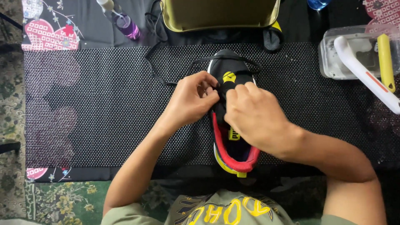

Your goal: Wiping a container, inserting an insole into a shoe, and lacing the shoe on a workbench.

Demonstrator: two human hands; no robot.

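Left hand: fingers curled shut, fingertips pinching the black flat shoelace at the throat of the black sneaker with red lining and yellow sole. Wrist bent inward, forearm rising from below the shoe.

Right hand: palm down over the sneaker's opening, fingers folded onto the tongue, apparently steadying the shoe; whether it grips the lace, cannot tell. Forearm enters from the lower right of the shoe.

Sneaker: toe pointing away from the person, resting on the black dotted non-slip mat, likely to stop sliding.

Beyond the toe: olive-yellow open box. Left of the box: small purple spray bottle. Right of the shoe: clear plastic tub holding a white-handled brush and a yellow-handled tool.
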